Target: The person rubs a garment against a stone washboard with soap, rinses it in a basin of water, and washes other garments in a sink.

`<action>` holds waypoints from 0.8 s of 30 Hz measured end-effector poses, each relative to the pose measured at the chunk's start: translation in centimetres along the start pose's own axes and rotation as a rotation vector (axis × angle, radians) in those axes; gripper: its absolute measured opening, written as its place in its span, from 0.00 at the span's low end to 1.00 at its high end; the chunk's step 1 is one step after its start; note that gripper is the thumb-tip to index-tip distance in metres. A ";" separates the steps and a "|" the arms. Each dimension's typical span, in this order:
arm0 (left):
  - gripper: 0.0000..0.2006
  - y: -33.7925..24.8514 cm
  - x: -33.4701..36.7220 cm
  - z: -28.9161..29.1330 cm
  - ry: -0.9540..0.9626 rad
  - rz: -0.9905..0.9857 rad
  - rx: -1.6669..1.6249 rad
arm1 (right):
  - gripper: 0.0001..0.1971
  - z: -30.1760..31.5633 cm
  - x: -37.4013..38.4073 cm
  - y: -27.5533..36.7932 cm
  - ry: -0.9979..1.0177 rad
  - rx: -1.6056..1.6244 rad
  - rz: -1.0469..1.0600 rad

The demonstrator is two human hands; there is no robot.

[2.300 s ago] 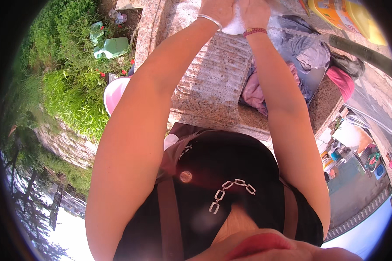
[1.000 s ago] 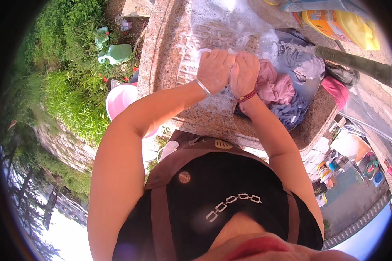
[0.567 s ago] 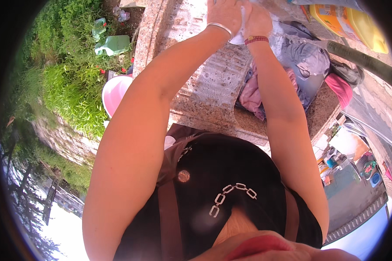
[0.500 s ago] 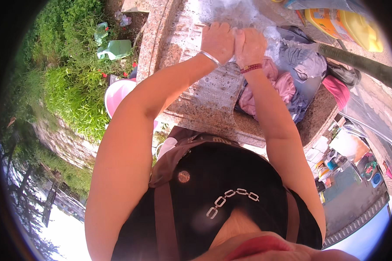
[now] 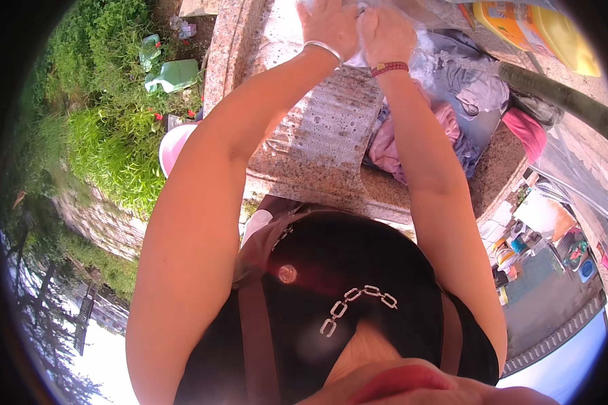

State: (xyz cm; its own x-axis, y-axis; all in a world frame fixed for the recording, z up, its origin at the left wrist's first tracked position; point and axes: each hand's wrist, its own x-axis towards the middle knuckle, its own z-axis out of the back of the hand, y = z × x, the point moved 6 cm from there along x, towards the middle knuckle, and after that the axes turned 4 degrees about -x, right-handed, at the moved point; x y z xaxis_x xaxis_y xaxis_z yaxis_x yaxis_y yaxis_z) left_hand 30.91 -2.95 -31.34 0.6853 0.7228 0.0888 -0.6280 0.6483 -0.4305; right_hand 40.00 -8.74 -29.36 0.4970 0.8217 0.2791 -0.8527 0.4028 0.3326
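Observation:
My left hand [image 5: 329, 30], with a silver bangle at the wrist, and my right hand [image 5: 388, 37], with a red bracelet, are side by side at the top of the view. Both are closed on a pale, soapy cloth [image 5: 357, 61], mostly hidden by the hands and white foam. They press over the ridged stone washboard [image 5: 317, 128], which is wet and dotted with suds. Just right of the board, partly behind my right forearm, a basin recess holds wet pink cloth [image 5: 387, 152] and grey cloth [image 5: 476, 88].
A yellow jug [image 5: 554, 37] with an orange label lies at the top right. Pink fabric [image 5: 524, 135] hangs over the stone edge beside a thick dark pole [image 5: 561, 94]. Left of the slab are a pink basin [image 5: 174, 148], a green plastic jug [image 5: 175, 75] and plants.
Both hands have slid away from me, up the washboard, staying close together. More of the board's sudsy ridges now shows on the near side.

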 end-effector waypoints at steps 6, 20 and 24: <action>0.16 -3.5 -10.5 3.7 0.269 -0.171 -0.319 | 0.06 4.9 -10.8 1.5 -0.093 0.193 0.213; 0.17 -3.0 -9.2 3.7 0.241 -0.152 -0.348 | 0.06 5.9 -8.4 2.1 -0.107 0.297 0.077; 0.17 -2.9 -12.4 2.2 0.165 -0.327 -0.122 | 0.06 4.9 -10.3 1.6 -0.076 0.225 0.226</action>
State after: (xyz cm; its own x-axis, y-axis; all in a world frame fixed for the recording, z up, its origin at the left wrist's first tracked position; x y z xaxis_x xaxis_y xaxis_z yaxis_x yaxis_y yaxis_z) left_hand 23.39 -13.22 -29.19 0.8985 0.4279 0.0982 -0.3244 0.7979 -0.5081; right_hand 34.26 -18.55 -27.31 0.3172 0.8443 0.4318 -0.8901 0.1079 0.4428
